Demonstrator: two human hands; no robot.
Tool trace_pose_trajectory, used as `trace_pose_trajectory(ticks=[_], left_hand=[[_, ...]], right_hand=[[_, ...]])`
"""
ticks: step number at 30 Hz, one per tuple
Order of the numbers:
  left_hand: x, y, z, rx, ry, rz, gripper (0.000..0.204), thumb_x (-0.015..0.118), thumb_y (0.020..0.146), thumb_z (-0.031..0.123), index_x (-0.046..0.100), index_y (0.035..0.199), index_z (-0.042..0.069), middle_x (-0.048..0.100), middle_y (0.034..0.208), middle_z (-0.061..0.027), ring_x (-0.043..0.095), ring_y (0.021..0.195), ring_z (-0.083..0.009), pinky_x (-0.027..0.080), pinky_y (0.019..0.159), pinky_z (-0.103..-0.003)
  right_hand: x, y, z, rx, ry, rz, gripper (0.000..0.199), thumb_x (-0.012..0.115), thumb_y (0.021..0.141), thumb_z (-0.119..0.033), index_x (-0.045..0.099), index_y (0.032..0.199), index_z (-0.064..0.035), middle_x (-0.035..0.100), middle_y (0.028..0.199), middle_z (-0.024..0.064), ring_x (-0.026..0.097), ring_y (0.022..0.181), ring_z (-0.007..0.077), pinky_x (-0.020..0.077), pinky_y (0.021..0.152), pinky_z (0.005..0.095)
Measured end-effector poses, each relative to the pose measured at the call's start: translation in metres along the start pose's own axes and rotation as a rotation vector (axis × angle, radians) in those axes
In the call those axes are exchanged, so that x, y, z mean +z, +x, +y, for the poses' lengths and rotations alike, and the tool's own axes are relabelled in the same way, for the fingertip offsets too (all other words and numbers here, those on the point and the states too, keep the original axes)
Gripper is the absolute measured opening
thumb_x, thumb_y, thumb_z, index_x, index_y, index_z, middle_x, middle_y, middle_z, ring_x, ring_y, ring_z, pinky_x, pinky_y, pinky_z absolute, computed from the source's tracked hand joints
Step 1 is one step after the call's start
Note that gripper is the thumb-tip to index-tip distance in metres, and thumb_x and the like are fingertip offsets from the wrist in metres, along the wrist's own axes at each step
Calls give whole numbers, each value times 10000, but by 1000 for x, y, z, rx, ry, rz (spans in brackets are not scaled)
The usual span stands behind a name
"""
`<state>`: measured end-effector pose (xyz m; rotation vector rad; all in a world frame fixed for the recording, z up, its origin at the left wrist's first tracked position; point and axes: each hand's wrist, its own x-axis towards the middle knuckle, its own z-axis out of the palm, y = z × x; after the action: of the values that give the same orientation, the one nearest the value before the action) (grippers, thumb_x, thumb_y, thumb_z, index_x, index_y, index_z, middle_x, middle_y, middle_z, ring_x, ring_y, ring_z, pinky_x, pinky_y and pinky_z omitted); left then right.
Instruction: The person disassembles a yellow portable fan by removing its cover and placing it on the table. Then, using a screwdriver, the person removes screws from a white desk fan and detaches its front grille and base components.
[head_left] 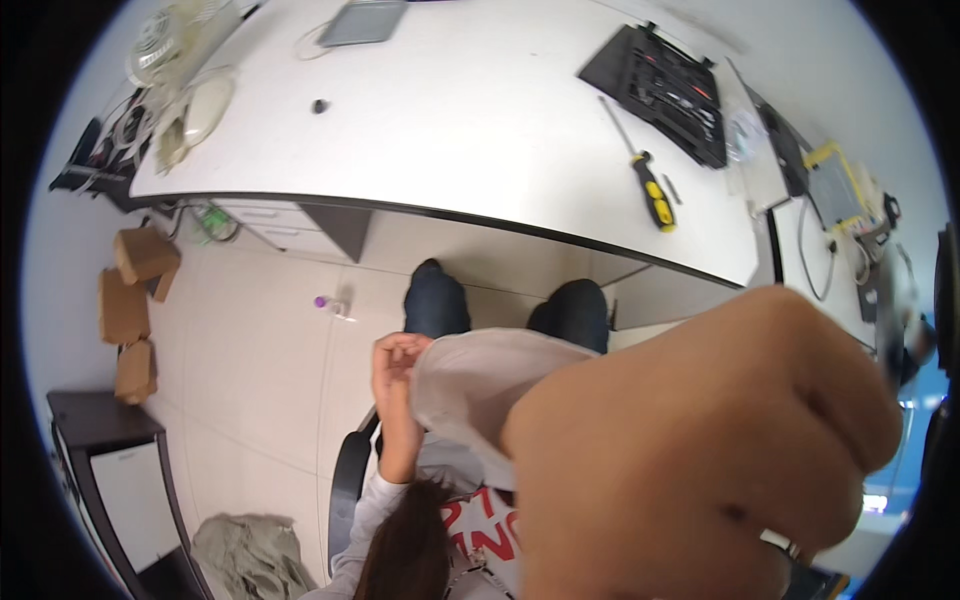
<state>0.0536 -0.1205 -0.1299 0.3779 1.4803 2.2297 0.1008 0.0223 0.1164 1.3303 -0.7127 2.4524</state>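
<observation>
My right hand [700,450] looms large close to the camera, its fingers curled; a small pale bit [780,543] shows by its lower edge, and what the fingers hold is hidden. Over my lap is a pale, whitish rounded piece [480,385], like a shallow cover or bowl, partly behind my right hand. My left hand [400,365] grips its left rim with bent fingers. Whether my right hand touches this piece cannot be made out.
Ahead stands a white desk [430,130] with a yellow-black screwdriver [653,195], an open black tool case [660,90], a small black knob [319,106] and a grey tray [362,22]. Cardboard boxes [123,305] and a dark cabinet [105,415] are at left. Cloth [250,555] lies on the floor.
</observation>
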Motion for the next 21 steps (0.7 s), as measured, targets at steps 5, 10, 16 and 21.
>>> trace_pose_trajectory(ticks=[5, 10, 16, 21], left_hand=[[-8, 15, -17, 80, -96, -161, 468, 507, 970, 408, 428, 1236, 31, 554, 1111, -140, 540, 1050, -224, 409, 971, -363], [-6, 14, -32, 69, -165, -191, 456, 521, 965, 396, 434, 1218, 27, 561, 1084, -138, 543, 1031, -225, 416, 956, -357], [-5, 19, -50, 37, -221, -217, 448, 542, 959, 389, 441, 1194, 21, 551, 1032, -114, 539, 984, -217, 423, 939, -356], [-19, 21, -50, 66, -357, -255, 351, 557, 954, 294, 460, 1147, 17, 521, 977, -86, 520, 946, -201, 426, 914, -331]], right_hand=[[17, -3, 11, -145, -83, 37, 375, 442, 975, -235, 463, 609, -154, 445, 516, -43, 533, 509, 130, 378, 886, 479], [19, -5, 14, -220, -120, 54, 365, 447, 966, -219, 461, 608, -153, 448, 516, -41, 537, 508, 130, 371, 869, 459], [19, -19, 1, -298, -181, 98, 354, 453, 956, -201, 459, 605, -151, 452, 516, -38, 542, 506, 130, 362, 848, 436], [19, -24, -1, -323, -154, 107, 345, 458, 947, -185, 457, 603, -150, 455, 517, -35, 547, 505, 130, 355, 830, 416]])
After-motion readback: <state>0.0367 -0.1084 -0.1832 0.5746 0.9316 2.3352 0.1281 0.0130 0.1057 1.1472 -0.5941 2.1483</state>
